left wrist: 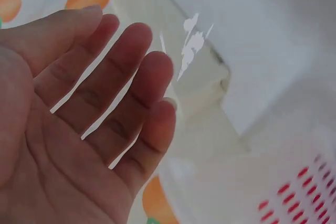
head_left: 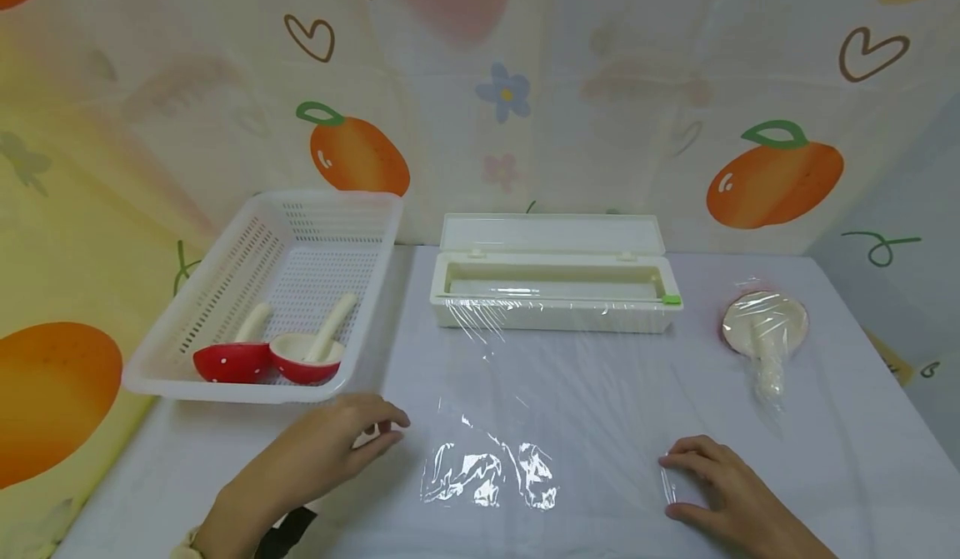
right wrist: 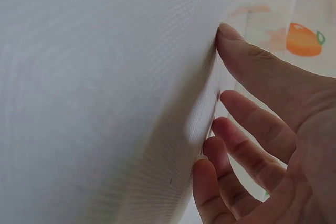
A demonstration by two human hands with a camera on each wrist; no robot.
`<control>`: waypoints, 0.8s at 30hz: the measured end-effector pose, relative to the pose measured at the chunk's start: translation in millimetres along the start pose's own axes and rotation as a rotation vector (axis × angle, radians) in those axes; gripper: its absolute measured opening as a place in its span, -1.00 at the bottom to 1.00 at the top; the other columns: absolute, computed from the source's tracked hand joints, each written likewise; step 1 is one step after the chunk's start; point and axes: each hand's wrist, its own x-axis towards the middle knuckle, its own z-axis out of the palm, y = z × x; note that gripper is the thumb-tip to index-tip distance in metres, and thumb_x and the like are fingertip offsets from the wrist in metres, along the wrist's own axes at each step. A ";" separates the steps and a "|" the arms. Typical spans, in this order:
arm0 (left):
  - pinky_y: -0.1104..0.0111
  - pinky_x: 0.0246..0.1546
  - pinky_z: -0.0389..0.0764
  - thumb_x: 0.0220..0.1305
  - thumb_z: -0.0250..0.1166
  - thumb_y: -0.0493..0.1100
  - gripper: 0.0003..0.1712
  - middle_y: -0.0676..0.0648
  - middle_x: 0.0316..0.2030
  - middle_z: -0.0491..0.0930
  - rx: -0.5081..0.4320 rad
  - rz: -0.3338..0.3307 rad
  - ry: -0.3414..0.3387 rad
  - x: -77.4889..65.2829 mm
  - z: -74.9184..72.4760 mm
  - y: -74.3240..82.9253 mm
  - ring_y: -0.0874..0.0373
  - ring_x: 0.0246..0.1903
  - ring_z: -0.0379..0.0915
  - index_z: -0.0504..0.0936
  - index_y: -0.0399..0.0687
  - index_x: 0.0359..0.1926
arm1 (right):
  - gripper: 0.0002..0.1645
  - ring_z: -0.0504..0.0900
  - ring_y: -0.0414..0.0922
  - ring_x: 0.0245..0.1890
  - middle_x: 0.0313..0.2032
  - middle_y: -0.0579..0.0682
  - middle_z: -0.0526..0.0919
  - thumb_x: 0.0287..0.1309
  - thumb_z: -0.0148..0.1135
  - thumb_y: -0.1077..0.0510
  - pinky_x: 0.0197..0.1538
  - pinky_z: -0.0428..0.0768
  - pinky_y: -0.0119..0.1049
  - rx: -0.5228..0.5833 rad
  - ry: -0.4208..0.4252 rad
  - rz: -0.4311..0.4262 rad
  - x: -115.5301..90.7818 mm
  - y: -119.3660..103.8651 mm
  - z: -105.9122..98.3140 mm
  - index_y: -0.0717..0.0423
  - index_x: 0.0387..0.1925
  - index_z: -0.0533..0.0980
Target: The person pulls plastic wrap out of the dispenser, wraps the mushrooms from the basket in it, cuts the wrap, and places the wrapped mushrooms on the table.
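Note:
A sheet of clear plastic wrap stretches over the table from the white wrap dispenser box, whose lid stands raised. At the sheet's right edge, my right hand touches down with fingertips and thumb spread apart; the right wrist view shows the fingertips against the white surface. My left hand is above the table, left of the film and in front of the white basket, holding nothing. Its fingers are loosely extended in the left wrist view. A wrapped spoon lies at the right, film around its bowl and handle.
Inside the basket lie two red spoons with white dots and pale handles, one on the left and one on the right. A green slider sits at the box's right end. Behind the table hangs a printed cloth.

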 end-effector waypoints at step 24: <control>0.20 -0.16 0.69 0.12 0.45 -0.30 -0.74 0.05 -0.22 0.71 0.010 -0.069 0.209 8.6 -43.4 -63.2 0.09 -0.17 0.61 0.72 -0.01 -0.13 | -0.40 0.45 -0.37 -0.12 -0.15 -0.21 0.54 -0.42 0.67 -0.03 0.05 0.17 -0.81 -0.011 -0.036 0.041 1.9 -3.0 -1.1 -0.02 -0.19 0.67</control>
